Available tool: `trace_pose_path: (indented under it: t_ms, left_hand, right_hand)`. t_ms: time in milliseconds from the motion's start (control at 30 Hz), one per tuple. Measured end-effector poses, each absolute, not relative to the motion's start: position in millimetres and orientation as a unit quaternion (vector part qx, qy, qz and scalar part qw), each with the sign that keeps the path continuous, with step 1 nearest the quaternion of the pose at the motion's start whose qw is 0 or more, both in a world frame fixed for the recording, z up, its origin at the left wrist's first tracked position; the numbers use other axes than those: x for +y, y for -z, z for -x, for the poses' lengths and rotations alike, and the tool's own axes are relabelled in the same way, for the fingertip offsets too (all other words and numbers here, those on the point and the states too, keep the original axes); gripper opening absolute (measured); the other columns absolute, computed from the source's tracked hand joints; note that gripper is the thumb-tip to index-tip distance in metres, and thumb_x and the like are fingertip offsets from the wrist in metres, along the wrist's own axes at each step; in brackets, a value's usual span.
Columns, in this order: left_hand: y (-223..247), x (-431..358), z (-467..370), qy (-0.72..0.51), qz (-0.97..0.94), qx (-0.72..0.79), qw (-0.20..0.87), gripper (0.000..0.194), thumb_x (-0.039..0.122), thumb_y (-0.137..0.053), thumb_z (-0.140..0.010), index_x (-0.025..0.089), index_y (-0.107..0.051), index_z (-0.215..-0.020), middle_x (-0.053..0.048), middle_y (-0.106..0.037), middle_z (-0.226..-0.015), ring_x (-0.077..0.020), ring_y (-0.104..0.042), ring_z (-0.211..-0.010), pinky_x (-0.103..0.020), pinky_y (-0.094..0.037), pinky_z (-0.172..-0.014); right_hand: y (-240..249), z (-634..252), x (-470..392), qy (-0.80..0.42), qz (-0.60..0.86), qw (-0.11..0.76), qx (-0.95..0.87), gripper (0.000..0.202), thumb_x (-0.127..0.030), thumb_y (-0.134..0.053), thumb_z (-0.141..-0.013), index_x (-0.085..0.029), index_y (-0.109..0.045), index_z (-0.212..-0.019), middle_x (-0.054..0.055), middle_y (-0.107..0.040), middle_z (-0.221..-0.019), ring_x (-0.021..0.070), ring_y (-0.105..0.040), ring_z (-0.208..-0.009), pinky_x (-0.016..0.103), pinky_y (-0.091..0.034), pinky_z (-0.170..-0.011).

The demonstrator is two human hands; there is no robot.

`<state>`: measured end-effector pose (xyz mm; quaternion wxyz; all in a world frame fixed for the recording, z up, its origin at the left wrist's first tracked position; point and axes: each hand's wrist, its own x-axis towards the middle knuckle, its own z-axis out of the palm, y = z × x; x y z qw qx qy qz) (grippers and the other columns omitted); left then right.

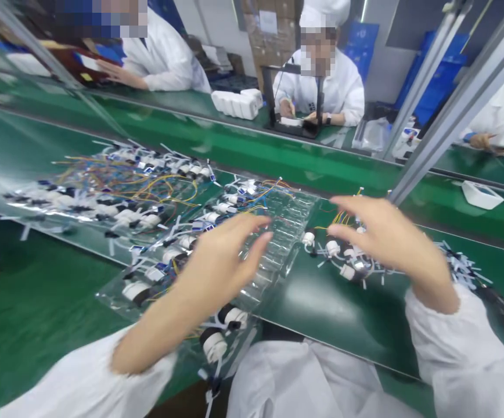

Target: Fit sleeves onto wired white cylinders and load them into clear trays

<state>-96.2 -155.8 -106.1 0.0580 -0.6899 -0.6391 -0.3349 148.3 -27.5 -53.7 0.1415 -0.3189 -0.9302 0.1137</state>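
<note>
Both my hands are up over the bench (317, 307), betw. grips as far as I can judge. L hand (223, 255) is above the clear tray (293, 223), thumb & fingers apart, nothing I can see in it. R hand (378, 232) hangs to the right of the tray, over the loose parts (346, 271), thumb spread off the fingers, also w/ nothing visible in it; too blurry to tell if a fingertip brushes a wire. Other white-and-black parts (136, 291) lie along the tray's left side, two more pieces (214, 345) sit by its near edge, & a wired batch (125, 217) is further left of it.

Step in hand, I'd say: handling these parts, R at the pile, L at the tray. Next move imo calls for R thumb & fingers closing on a white body, not thin wires, w/ L steadying the flimsy-looking tray.
</note>
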Motion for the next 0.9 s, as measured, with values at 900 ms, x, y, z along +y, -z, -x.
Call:
trace_pose_path:
  t_ms: [900]
  left_hand:
    - [145.9,96.1,12.8,0.256,0.729,-0.58,-0.256,0.015,0.012,-0.063,-0.086,0.013,-0.076,-0.093,-0.006,-0.075,-0.078,-0.0158,-0.065,-0.061,-0.028,-0.052,-0.062]
  right_hand:
    - [19.2,-235.3,21.5,-0.159,0.38,0.315,-0.855,0.036,-0.042,-0.069,-0.094,-0.019,-0.076,-0.121,0.008,-0.08,-0.092,0.0254,-0.076,-0.08,0.042,-0.063,-0.076]
